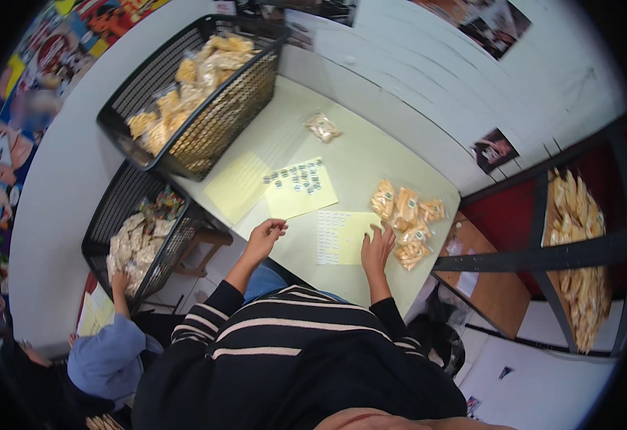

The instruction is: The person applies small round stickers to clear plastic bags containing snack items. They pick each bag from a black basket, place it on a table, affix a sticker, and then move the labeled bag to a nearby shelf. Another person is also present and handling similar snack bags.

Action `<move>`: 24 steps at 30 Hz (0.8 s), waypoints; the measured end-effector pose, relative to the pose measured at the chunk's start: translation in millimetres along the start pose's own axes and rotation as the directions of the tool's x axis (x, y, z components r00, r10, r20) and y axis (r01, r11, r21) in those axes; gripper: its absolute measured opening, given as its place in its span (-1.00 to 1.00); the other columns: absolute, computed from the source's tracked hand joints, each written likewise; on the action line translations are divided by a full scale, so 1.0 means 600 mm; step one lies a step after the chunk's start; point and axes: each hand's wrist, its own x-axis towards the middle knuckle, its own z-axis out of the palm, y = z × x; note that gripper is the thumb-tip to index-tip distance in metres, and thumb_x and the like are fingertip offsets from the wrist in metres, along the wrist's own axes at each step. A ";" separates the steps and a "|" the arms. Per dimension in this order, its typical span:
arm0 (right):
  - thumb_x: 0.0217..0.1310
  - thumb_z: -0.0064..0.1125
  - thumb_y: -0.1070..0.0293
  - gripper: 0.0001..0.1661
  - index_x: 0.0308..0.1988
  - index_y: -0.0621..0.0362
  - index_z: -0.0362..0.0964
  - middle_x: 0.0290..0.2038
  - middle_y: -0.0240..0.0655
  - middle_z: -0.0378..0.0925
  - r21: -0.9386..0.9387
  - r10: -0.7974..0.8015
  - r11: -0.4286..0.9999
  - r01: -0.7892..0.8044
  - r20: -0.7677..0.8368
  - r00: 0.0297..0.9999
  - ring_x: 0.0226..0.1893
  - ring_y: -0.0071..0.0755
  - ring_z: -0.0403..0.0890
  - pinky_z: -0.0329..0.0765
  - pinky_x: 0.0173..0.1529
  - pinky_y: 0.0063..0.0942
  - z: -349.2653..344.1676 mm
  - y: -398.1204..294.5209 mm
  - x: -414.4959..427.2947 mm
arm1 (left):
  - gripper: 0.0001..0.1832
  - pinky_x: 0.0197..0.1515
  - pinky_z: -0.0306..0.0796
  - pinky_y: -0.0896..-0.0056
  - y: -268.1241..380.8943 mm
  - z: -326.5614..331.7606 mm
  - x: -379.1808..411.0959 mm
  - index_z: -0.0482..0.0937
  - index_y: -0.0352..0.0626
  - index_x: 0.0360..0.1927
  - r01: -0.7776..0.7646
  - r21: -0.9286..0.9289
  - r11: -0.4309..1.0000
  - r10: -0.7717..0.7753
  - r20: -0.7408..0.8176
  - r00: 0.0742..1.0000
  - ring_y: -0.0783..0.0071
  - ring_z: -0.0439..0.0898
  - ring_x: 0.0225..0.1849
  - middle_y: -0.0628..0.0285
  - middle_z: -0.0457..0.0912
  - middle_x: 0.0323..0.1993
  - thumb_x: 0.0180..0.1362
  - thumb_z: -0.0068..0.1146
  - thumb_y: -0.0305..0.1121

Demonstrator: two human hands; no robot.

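My left hand (268, 237) hovers over the pale tabletop (286, 252) with fingers bent; whether something small sits between its fingertips cannot be told. Beyond it lies a yellow sheet with round dark stickers (313, 196), several of them at its upper part and one or more past its left edge. My right hand (379, 244) rests at the right end of another yellow sheet with rows of small white labels (340, 236), its fingers apart. Just right of that hand, several clear snack bags with round stickers (407, 207) lie in a cluster. One more snack bag (322, 127) lies alone near the wall.
A black plastic crate of bagged snacks (243, 80) stands at the table's back left, beside a yellow sheet (238, 185). Below it, a co-worker's hand (120, 280) reaches into a second black crate (171, 252). On the right, a metal-framed rack (534, 255) holds more bags.
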 end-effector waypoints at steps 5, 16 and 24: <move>-0.02 0.18 0.53 -0.70 -0.17 0.21 0.46 0.08 -0.15 0.25 0.117 -0.045 0.993 0.030 0.131 0.990 0.15 -0.05 0.20 0.19 0.18 -0.13 0.024 -0.027 -0.055 | -0.71 0.01 0.38 0.48 0.095 -0.055 0.017 0.44 -0.31 0.00 -0.204 -0.024 0.979 0.203 -0.038 0.978 0.44 0.54 -0.07 0.16 0.57 -0.11 0.21 -0.15 -0.52; -0.05 0.13 0.63 -0.73 -0.24 0.21 0.45 -0.06 -0.12 0.37 0.172 -0.018 0.985 0.008 0.059 0.998 0.02 -0.05 0.32 0.27 0.11 -0.21 0.035 -0.028 -0.016 | -0.76 0.04 0.35 0.49 0.372 -0.295 0.036 0.47 -0.33 -0.04 -0.532 0.263 0.805 0.585 -0.206 0.785 0.49 0.52 -0.07 0.22 0.57 -0.13 0.26 -0.11 -0.50; -0.04 0.10 0.63 -0.75 -0.26 0.20 0.44 -0.12 -0.15 0.41 0.224 0.038 0.973 -0.052 0.066 0.997 -0.05 -0.06 0.34 0.29 0.07 -0.23 0.073 -0.117 0.011 | -0.71 -0.05 0.42 0.49 0.472 -0.507 0.189 0.44 -0.30 0.01 -0.297 0.655 0.695 0.481 -0.115 0.869 0.46 0.55 -0.06 0.17 0.57 -0.12 0.21 -0.05 -0.49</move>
